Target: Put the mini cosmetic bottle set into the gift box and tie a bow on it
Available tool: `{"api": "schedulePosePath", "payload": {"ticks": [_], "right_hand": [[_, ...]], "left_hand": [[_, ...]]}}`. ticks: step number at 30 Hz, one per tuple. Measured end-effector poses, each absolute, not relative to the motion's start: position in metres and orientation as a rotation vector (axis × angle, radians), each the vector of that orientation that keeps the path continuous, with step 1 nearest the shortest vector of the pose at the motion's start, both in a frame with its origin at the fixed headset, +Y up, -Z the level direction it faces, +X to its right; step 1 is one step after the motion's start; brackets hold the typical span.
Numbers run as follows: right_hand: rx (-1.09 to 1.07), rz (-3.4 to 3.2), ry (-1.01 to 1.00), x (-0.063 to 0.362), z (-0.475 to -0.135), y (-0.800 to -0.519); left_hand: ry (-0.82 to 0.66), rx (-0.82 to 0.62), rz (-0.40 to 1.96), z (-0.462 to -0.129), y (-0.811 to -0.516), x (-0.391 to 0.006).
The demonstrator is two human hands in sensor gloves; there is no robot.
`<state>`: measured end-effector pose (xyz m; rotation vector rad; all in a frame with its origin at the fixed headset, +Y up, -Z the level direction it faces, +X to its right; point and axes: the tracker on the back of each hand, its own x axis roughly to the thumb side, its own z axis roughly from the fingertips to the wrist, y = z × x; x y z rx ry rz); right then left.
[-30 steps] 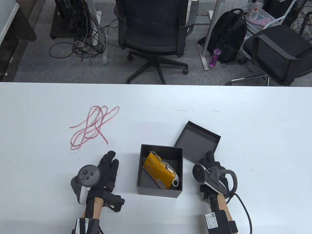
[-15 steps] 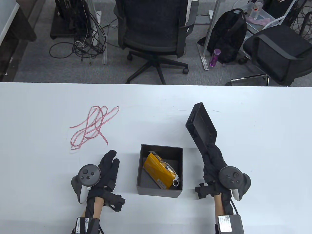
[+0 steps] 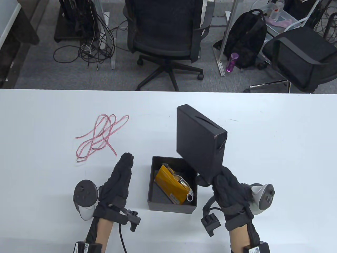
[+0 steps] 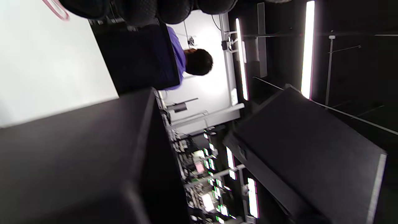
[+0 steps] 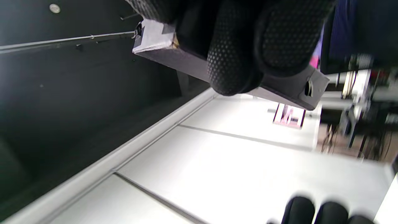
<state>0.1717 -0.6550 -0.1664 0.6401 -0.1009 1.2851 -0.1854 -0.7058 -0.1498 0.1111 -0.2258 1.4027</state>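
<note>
The yellow pouch of mini cosmetic bottles [image 3: 172, 186] lay slanted inside the open black gift box [image 3: 172, 207], which stood on the white table [image 3: 276, 147] between the two hands. It was just left of the right hand's grip and a little below it, and just right of the left hand, touched by neither.

The right hand [image 3: 228, 189] gripped the black box lid [image 3: 201, 141] by its near lower edge, fingers curled round the rim. The lid was clear of the table and tilted steeply, its outer top face turned toward the camera, rising up and away from the grip so that its lower corner hung over the far right corner of the gift box. In the right wrist view a gloved fingertip [image 5: 231, 67] pressed on the lid's side wall [image 5: 279, 88].

The left hand [image 3: 118, 179] held nothing; its grip was loose, the fingers straight and pointing away from the person, just beside the box's left wall. In the left wrist view that wall [image 4: 77, 155] filled the lower left, with the lifted lid [image 4: 307, 149] beyond it.

The pink ribbon [image 3: 101, 137] lay in loose loops on the table, ahead of the left fingertips and apart from them.
</note>
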Motion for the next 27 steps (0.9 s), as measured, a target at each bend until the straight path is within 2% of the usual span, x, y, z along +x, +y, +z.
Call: {"api": "schedulePosePath", "payload": {"ticks": [7,14,20,27], "right_hand": [[0.737,1.107,0.146,0.139,-0.158,-0.658],[0.758,1.026,0.264,0.126,-0.157,-0.666],[0.770,1.099,0.290,0.131,-0.159,-0.667],[0.692,1.670,0.100,0.153,-0.156,-0.652]], "left_hand": [[-0.427,-0.012,1.642,-0.140,-0.697,-0.160],[-0.466,-0.048,1.660,-0.136,-0.698,-0.147],[-0.422,-0.007,1.655,-0.136,-0.700,-0.150],[-0.412,0.032,1.539,-0.132,-0.696,-0.149]]}}
